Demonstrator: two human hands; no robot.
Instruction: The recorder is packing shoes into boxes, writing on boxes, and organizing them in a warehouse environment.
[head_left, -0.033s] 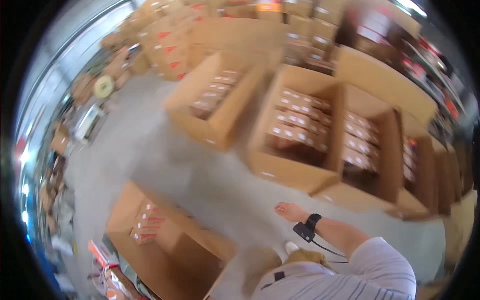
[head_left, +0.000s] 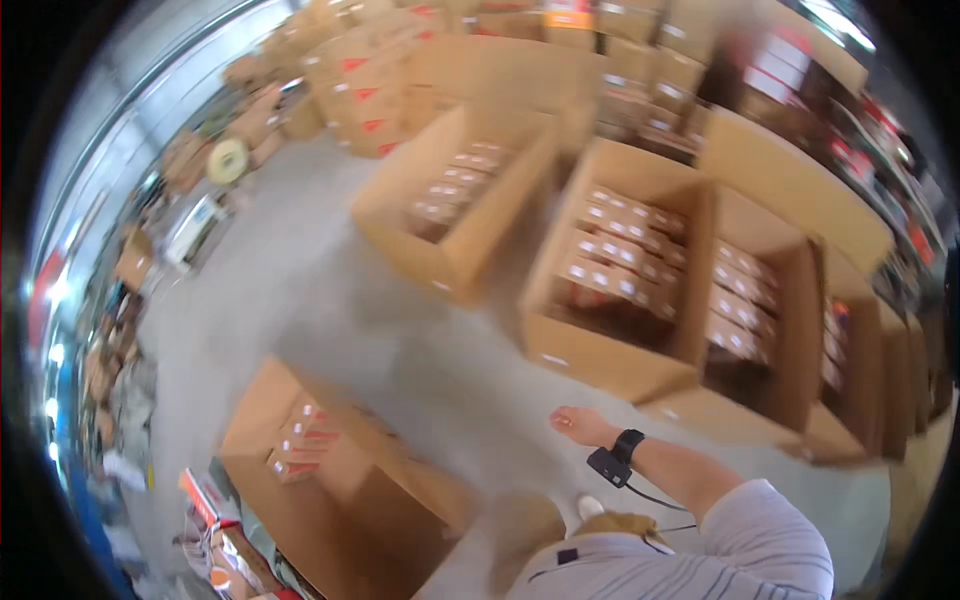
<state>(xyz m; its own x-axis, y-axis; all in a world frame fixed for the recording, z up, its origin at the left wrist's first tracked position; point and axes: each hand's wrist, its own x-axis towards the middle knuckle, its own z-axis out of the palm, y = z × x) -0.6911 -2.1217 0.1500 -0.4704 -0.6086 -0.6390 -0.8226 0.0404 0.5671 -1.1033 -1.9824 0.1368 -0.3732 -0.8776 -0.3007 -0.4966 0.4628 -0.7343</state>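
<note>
Right hand (head_left: 578, 425) hangs over bare floor (head_left: 300, 290), fingers loosely curled together, gripping nothing. A black band and small device (head_left: 610, 466) sit at the wrist. Just beyond the fingertips stands the nearest open box (head_left: 600, 362), packed with rows of small cartons (head_left: 620, 250); its long axis runs away from the fingers, toward the far stacks. Another open box (head_left: 300, 470) lies well off to the fingers' left. Left hand is out of sight.

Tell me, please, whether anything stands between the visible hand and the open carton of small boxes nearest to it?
Nothing visible does. The right hand hangs empty over bare grey floor, and only floor lies between it and the open carton just beyond.
</note>
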